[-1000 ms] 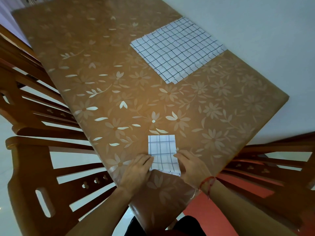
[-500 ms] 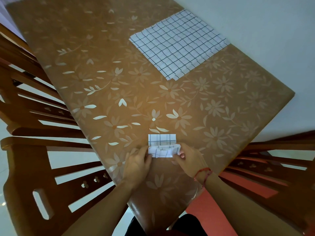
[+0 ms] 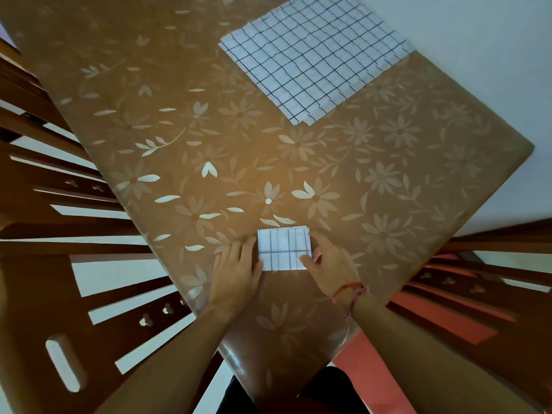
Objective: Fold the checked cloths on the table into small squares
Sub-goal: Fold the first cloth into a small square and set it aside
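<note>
Big floral-print table (image 3: 179, 130) fills the room's middle, w/ wooden chairs (image 3: 59, 294) pushed in on both sides. At the far edge by the wall sits the pile of open checked cloths (image 3: 313, 58), flat, layered edges showing at its near corner. Prob. parked there as the to-do stock, well apart from the work spot.

Right at the near corner, close to the person for easy reach, lies the folded cloth (image 3: 283, 249), already a small, squarish packet. The left hand (image 3: 236, 273) is flat, fingers straight along the packet's left edge, steadying it. The right hand (image 3: 328, 267) has its thumb down on the near right corner, fingers loose beside the edge. That's pressing the crease, not gripping, I'd say. Red thread bracelet (image 3: 348, 289) on that wrist.

No brand, label or writing anywhere, just grid lines.
</note>
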Demonstrator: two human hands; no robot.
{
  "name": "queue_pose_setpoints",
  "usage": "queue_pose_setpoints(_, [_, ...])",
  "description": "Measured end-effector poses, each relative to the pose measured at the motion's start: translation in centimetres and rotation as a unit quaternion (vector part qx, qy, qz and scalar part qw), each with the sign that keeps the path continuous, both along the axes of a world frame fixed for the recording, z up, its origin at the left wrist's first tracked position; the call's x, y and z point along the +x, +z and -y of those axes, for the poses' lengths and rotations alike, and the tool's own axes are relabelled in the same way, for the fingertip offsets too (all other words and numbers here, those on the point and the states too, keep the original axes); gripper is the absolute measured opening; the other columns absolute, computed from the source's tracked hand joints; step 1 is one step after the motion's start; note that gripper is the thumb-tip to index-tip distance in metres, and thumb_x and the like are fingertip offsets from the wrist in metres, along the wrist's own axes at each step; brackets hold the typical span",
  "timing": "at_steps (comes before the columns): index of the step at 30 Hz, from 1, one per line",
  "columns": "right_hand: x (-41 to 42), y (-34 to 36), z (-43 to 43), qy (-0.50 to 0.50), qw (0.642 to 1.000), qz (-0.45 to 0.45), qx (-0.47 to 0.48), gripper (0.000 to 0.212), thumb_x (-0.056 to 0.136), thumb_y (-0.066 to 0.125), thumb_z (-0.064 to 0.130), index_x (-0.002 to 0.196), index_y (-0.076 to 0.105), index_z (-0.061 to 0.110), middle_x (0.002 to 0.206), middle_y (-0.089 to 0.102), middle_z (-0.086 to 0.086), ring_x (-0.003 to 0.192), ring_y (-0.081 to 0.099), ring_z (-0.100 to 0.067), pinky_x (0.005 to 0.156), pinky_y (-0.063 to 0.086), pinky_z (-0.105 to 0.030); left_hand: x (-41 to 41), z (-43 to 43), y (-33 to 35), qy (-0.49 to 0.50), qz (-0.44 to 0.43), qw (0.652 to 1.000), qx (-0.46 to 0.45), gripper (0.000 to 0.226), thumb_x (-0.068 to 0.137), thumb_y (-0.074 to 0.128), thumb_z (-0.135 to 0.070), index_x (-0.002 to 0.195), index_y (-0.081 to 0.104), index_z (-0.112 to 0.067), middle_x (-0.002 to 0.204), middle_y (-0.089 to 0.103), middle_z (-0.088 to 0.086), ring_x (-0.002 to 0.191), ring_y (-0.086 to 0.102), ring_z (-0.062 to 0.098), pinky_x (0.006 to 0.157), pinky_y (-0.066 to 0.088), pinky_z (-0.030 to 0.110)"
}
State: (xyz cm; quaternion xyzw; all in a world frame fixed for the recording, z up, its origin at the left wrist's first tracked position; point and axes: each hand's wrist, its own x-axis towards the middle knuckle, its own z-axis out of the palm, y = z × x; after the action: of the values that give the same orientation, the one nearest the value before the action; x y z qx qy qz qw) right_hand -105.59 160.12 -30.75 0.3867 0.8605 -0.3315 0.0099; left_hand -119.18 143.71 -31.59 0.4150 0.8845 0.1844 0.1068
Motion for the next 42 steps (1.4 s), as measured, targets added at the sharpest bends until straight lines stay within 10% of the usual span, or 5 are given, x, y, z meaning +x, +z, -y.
queue_pose_setpoints(13, [-0.5, 0.3, 0.1, -0.013, 1.000, 0.020, 0.015, 0.058, 0.084, 0.065, 0.030, 0.137, 0.039, 0.029, 0.110, 0.056, 0.005, 0.079, 0.059, -0.013, 0.073, 0.057, -0.035, -1.4, 0.0, -1.7, -0.177, -0.073, 0.978, -0.080, 0.049, 0.097, 0.032, -0.021, 0.140, 0.047, -0.001, 0.151, 0.039, 0.015, 0.142, 0.034, 0.027, 0.107, 0.041, 0.046])
queue_pose_setpoints(18, [-2.0, 1.0, 2.2, 0.092, 0.970, -0.045, 0.220, 0.051, 0.086, 0.061, 0.029, 0.133, 0.050, 0.011, 0.123, 0.051, -0.010, 0.106, 0.052, -0.022, 0.088, 0.050, -0.034, -1.4, -0.2, -1.6, -0.180, -0.076, 0.977, -0.080, 0.051, 0.095, 0.032, -0.022, 0.138, 0.049, 0.001, 0.148, 0.043, 0.015, 0.139, 0.038, 0.028, 0.105, 0.043, 0.045])
queue_pose_setpoints(23, [-4.7, -1.0, 5.4, 0.244, 0.948, -0.026, 0.203, 0.058, 0.092, 0.027, 0.015, 0.149, 0.027, 0.001, 0.158, 0.021, -0.015, 0.148, 0.014, -0.025, 0.118, 0.022, -0.041, -1.1, 0.0, -2.3, -0.184, -0.075, 0.975, -0.097, 0.057, 0.094, 0.033, -0.026, 0.144, 0.040, 0.001, 0.154, 0.034, 0.015, 0.145, 0.025, 0.027, 0.112, 0.030, 0.046])
queue_pose_setpoints(42, [-2.8, -2.9, 3.4, 0.252, 0.943, 0.057, 0.210, 0.058, 0.099, 0.026, 0.027, 0.150, 0.023, 0.000, 0.158, 0.017, -0.016, 0.148, 0.010, -0.027, 0.120, 0.018, -0.044, -0.6, 0.2, -2.5, -0.168, -0.101, 0.975, -0.105, 0.059, 0.096, 0.021, -0.021, 0.150, 0.025, 0.001, 0.158, 0.021, 0.017, 0.148, 0.017, 0.027, 0.118, 0.019, 0.042])
